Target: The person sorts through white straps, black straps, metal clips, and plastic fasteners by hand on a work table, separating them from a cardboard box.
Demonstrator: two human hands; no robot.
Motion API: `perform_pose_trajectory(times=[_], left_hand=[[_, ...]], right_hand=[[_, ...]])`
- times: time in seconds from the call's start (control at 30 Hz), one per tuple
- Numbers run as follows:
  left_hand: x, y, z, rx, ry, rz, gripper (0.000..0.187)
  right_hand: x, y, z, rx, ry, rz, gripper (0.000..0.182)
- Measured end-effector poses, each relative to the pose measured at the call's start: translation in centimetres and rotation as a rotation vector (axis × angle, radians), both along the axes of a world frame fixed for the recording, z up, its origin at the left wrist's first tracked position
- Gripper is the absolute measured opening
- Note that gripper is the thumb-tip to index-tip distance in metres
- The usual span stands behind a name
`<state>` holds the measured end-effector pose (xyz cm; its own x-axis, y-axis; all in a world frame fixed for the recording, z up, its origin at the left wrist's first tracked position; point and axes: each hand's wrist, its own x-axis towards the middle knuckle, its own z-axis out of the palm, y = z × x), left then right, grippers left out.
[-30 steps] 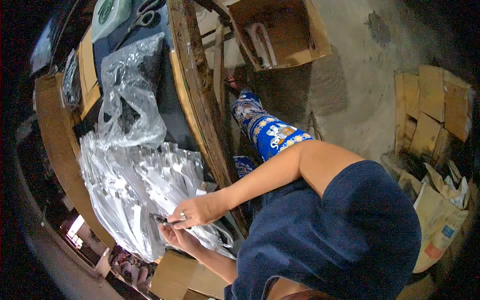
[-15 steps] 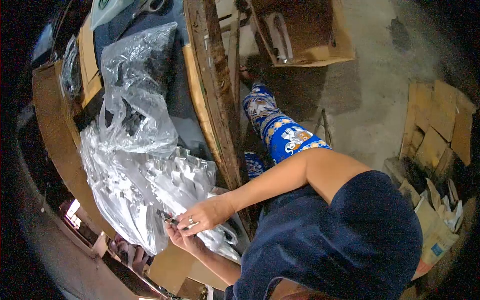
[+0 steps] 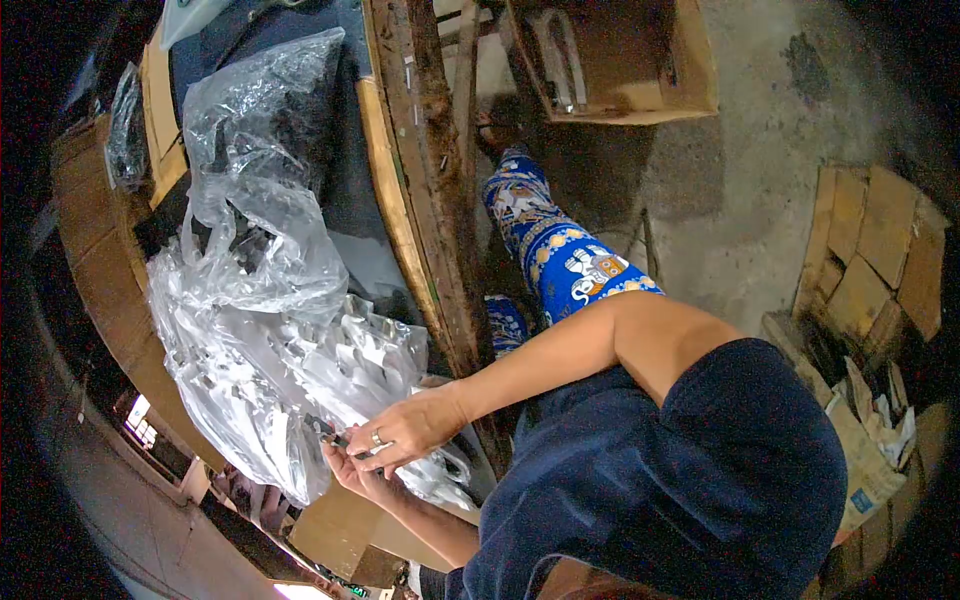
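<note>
Where both hands meet at the surface's (image 3: 395, 190) near edge, one small dark piece (image 3: 330, 437) pinched between them. Right hand (image 3: 405, 428), one ring on it, fingers (image 3: 362, 443) pressed together on the piece from above. Left hand (image 3: 352, 474) cupped beneath, fingers (image 3: 334, 460) curled up against the same piece.

Just past the hands, one heap of flat white packets (image 3: 270, 390) in glossy film, too many to count. Behind that, one crumpled clear plastic bag (image 3: 265, 190), puffed and wrinkled, with dark contents. One more small clear bag (image 3: 125, 130) at the far left.

Along the right of the surface, a rough, worn wooden edge (image 3: 430, 170); little bare room left beside the heap, only a dark strip. Beyond the edge, open concrete floor (image 3: 740, 170), grey and stained.

On the floor, one open cardboard box (image 3: 690, 70) at the far side and one stack of flat cardboard sheets (image 3: 870, 250) to the right. Lower down, one crumpled paper sack (image 3: 865, 470).
</note>
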<state>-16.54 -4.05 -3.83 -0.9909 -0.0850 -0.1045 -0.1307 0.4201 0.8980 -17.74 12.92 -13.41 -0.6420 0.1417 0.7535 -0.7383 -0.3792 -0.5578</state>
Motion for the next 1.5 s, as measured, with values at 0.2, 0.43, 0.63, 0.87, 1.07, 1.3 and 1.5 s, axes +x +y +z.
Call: perform_pose_trajectory(times=[0.2, 0.43, 0.63, 0.87, 1.07, 1.3, 1.5], left_hand=[[0.1, 0.1, -0.1, 0.008, -0.009, 0.064, 0.037], [-0.4, 2.5, 0.2, -0.019, 0.017, -0.026, 0.03], [-0.4, 4.3, 0.6, -0.074, 0.037, 0.034, 0.024], [0.7, 3.1, 0.6, -0.043, 0.049, -0.021, 0.036], [0.8, 4.5, 0.2, 0.085, 0.036, -0.068, 0.033], [0.7, 5.1, -0.4, 0.167, 0.124, -0.152, 0.03], [0.3, 5.4, -0.3, 0.287, 0.213, -0.206, 0.036]], right_hand=[[-0.1, 0.2, 0.0, 0.004, 0.035, -0.011, 0.039], [-0.1, 0.1, 0.0, -0.041, 0.097, -0.056, 0.036], [0.0, -0.1, -0.2, -0.017, 0.145, -0.069, 0.036], [0.1, -0.1, -0.6, 0.097, 0.206, -0.16, 0.034], [2.0, 1.7, 1.6, 0.159, 0.081, -0.067, 0.034], [3.0, 2.7, 3.7, 0.184, -0.103, 0.028, 0.025], [2.7, 2.3, 5.5, 0.223, -0.116, -0.039, 0.021]])
